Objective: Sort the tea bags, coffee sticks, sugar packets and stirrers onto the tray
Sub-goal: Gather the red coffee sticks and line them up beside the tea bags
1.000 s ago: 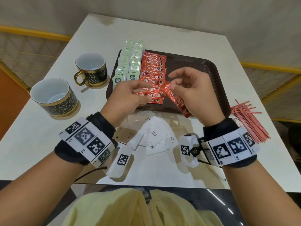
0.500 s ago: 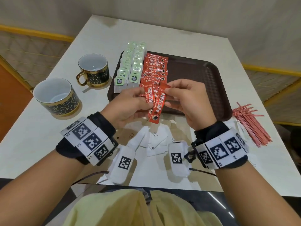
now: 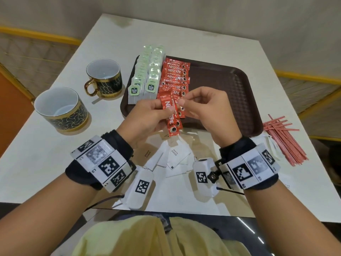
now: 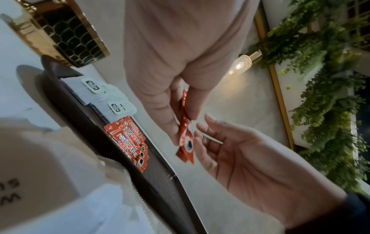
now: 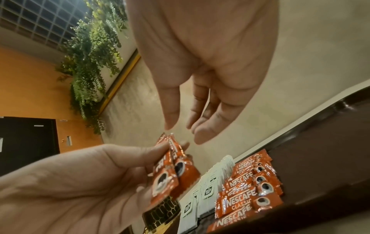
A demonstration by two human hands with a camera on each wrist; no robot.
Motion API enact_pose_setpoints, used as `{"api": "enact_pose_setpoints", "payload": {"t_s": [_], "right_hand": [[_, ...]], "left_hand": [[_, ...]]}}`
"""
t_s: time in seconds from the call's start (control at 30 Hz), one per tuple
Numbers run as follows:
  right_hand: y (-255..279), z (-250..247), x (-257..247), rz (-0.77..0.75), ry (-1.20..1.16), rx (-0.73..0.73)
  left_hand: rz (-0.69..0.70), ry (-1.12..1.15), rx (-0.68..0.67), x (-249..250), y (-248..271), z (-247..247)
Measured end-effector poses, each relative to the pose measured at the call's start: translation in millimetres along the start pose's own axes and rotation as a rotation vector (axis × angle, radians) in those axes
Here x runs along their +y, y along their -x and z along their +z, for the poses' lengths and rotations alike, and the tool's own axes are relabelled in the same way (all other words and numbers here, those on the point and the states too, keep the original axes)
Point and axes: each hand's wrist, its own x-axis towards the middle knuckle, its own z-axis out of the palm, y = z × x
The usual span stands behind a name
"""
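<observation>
Red coffee sticks [image 3: 170,115], long axis upright, pinched in my left grip [image 3: 147,119]; right grip [image 3: 203,109] slack-fingered just beside them.

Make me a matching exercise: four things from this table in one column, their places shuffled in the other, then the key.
1. tea bags
2. stirrers
3. sugar packets
4. coffee sticks in the left hand

A. table, right of the tray
B. held above the tray's near edge
C. tray, far left
D. table, in front of the tray

1-C, 2-A, 3-D, 4-B
</observation>
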Motion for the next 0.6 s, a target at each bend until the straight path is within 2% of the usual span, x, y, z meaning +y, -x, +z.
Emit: {"api": "enact_pose_setpoints", "payload": {"t_s": [0.13, 0.27, 0.4, 0.47, 0.53, 0.6], "right_hand": [[3, 3, 7, 0.102, 0.025, -0.148], [-3, 15, 14, 0.046, 0.095, -0.139], [-12, 6, 16, 0.035, 0.201, -0.199], [-20, -4, 16, 0.033, 0.303, -0.210], [-32, -11, 16, 0.001, 0.522, -0.238], [-42, -11, 13, -0.010, 0.761, -0.306]], "left_hand": [[0.005, 0.164, 0.007, -1, -4, 0], [0.002, 0.263, 0.006, -3, -8, 3], [0.032, 0.221, 0.060, 0, -11, -9], [0.119, 0.053, 0.188, 2, -12, -26], [0.242, -0.267, 0.335, 3, -14, -42], [0.299, -0.544, 0.373, 4, -17, -53]]}}
